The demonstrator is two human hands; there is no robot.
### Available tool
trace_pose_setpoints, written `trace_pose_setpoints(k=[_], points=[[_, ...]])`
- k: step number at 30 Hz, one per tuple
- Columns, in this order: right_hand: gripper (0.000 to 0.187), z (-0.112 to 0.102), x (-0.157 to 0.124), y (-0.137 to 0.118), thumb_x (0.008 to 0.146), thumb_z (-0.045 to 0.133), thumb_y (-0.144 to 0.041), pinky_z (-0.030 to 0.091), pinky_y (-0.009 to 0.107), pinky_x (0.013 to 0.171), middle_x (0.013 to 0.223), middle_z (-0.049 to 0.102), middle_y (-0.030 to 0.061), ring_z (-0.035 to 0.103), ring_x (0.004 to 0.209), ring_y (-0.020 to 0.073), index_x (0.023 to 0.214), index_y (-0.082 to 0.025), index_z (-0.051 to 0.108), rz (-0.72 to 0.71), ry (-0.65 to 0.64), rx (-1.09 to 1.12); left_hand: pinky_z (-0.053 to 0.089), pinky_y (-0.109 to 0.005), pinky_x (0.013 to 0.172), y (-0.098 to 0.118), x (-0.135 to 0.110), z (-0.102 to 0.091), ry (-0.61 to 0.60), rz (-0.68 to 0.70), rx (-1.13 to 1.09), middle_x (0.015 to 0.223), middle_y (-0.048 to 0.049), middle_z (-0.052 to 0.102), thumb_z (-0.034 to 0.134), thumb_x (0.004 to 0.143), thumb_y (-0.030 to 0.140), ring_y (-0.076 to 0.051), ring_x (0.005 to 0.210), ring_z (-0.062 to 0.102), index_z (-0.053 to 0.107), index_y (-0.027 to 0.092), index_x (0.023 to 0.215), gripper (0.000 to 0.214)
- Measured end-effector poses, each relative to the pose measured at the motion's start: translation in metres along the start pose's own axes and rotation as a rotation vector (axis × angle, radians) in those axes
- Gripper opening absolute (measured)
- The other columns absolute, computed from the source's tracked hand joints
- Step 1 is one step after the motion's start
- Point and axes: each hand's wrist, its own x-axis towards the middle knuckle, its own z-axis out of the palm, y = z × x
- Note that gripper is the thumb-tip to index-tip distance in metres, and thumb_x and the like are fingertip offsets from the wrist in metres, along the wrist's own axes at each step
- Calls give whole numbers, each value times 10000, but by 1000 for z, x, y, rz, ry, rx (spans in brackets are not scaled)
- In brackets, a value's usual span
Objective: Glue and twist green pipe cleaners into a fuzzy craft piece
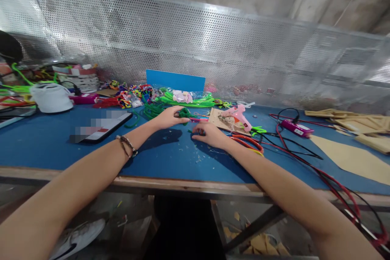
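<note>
My left hand (170,118) is closed on a dark green fuzzy bundle (184,114), which looks like coiled pipe cleaner, held just above the blue tabletop. Low over the table beside it, my right hand (209,135) has its fingers curled together near the surface. Whatever lies between those fingertips is too small to make out. Thin pink and red strands (198,120) show between the two hands. A pink hot glue gun (239,117) rests on a stained board (217,120) beyond my right hand. Dark green pipe cleaners (152,110) lie behind my left hand.
A phone (105,126) lies left of my left forearm. Bright green pipe cleaners (189,99) and a blue panel (175,80) are at the back. Orange loops (248,142), black and red cables, a purple power strip (297,128) and cardboard (356,158) occupy the right side.
</note>
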Motion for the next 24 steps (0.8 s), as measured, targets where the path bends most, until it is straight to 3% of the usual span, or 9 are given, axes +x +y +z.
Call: trace_pose_setpoints(k=[6, 10, 16, 24], points=[[333, 13, 2, 1, 728, 540, -219, 364, 218, 576, 699, 557, 18, 500, 618, 114, 1032, -96, 478, 134, 9, -89, 388, -208, 598, 3, 1, 3, 19, 13, -26, 874, -40, 548, 570, 628, 329, -120, 704, 488, 532, 115, 911, 357], [440, 13, 13, 4, 770, 480, -209, 387, 241, 640, 806, 605, 72, 558, 745, 154, 1182, -99, 369, 150, -96, -223, 383, -205, 586, 0, 1, 5, 71, -14, -19, 897, -56, 542, 557, 646, 339, -122, 713, 486, 525, 115, 914, 351], [342, 12, 32, 7, 778, 417, -149, 402, 277, 668, 938, 621, 130, 581, 858, 223, 1114, -151, 485, 203, -146, -311, 365, -222, 579, -5, 1, 1, 71, -37, 93, 850, -59, 523, 531, 647, 398, -128, 675, 460, 524, 93, 937, 421], [224, 14, 47, 6, 741, 428, -124, 394, 278, 602, 898, 632, 125, 588, 832, 248, 896, -177, 580, 216, -152, -339, 345, -228, 602, 0, -2, 1, -140, 99, 260, 779, -39, 494, 535, 618, 436, -152, 675, 456, 535, 111, 871, 412]])
